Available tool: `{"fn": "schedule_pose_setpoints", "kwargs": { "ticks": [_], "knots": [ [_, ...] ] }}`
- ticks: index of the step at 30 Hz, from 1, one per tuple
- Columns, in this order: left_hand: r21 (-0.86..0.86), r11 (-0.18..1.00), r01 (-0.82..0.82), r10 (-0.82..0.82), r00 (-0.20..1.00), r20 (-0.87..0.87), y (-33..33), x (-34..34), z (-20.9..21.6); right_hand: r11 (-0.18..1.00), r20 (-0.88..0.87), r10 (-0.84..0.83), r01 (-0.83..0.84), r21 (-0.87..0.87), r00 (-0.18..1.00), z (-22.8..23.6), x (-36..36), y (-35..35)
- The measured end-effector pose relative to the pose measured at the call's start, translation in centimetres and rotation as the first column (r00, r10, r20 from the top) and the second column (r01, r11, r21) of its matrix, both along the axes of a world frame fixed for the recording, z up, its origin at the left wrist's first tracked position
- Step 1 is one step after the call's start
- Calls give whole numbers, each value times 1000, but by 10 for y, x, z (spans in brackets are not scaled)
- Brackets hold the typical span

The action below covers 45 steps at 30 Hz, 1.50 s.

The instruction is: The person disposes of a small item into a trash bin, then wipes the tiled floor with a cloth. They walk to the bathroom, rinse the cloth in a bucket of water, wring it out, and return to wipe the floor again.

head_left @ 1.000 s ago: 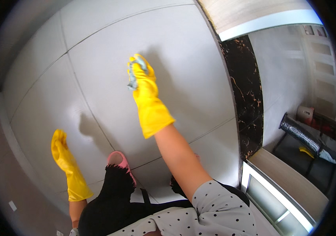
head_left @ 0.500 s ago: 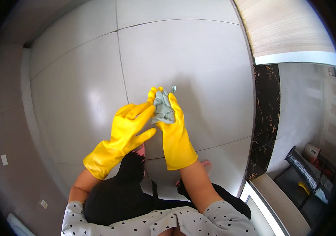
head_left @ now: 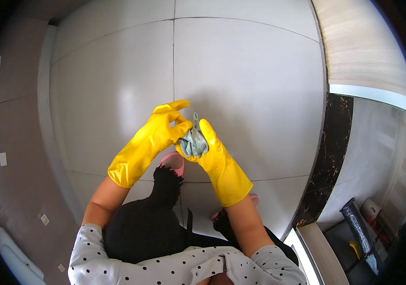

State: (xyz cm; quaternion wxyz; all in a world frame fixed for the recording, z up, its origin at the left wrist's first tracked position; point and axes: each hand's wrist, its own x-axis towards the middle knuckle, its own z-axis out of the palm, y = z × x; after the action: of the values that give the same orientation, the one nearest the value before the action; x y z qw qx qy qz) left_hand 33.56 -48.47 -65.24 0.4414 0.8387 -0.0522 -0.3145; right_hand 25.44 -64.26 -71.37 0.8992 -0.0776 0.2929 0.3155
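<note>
Grey tiled floor (head_left: 250, 61) beneath; gloved right hand (head_left: 212, 152) clasps crumpled cloth (head_left: 194, 143); left hand (head_left: 161, 127), fingers spread, touches its left side.

Right hand (head_left: 215, 154) mid-frame, yellow glove, gripping crumpled grey-green cloth (head_left: 193, 144), thumb up along its right side. Left hand (head_left: 165, 126), same glove type, at cloth's upper left: 1 finger extended above, another meeting the edge, can't tell if it grips. Both over grey tiled floor (head_left: 245, 71). 2 pink shoes (head_left: 177, 161) below center. Black marbled strip (head_left: 331, 147) at right, wood-look panel (head_left: 371, 42) upper right, dark shiny roll (head_left: 356, 223) lower right
</note>
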Motion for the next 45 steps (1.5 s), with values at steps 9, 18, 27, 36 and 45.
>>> {"fn": "schedule_pose_setpoints", "kwargs": {
  "ticks": [9, 18, 27, 36, 45],
  "knots": [
    [-555, 777, -297, 23, 895, -446, 33, 1, -26, 949, 207, 210, -148, -280, 956, 23, 16, -9],
    [202, 971, -128, 143, 988, -63, 8, -20, 14, 755, 263, 90, 107, -647, 961, 26, 19, 4],
    [-131, 948, -289, 205, 872, -445, 38, -16, -20, 951, 242, 101, -22, -309, 965, 25, 15, 3],
    [33, 955, -294, 278, 854, -441, 35, -3, 10, 933, 125, 87, -37, -358, 988, 3, 14, 2],
    [406, 910, -87, 162, 975, -155, 15, -24, 15, 877, 92, 8, 37, -480, 996, 31, 16, 20]
  ]
}}
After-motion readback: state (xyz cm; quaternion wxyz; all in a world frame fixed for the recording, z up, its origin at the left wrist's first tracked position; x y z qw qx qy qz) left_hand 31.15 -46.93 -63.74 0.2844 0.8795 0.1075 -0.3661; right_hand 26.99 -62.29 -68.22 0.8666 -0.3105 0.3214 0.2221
